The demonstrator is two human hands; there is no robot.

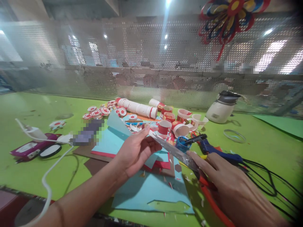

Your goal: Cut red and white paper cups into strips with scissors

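My right hand (227, 179) grips a pair of scissors (175, 150) with orange-red handles, its blades pointing left and away from me. The blade tips meet the fingers of my left hand (137, 148). That hand is pinched, thumb on top, on a small piece of paper (153, 128) that is mostly hidden by the fingers and blades. Below both hands lie light blue paper sheets (132, 192), the nearest with a long cut-out near its front edge. Red and brown sheets show beneath the upper blue ones, with paper scraps scattered around.
Behind the hands are red-and-white paper cups (164, 127), a long stack of white discs (137, 107) and patterned discs (97, 113). A blue glue gun (217, 151) with black cord lies right, a white kettle (221, 108) farther back. Left are a purple power strip (33, 148) and white cable (47, 183).
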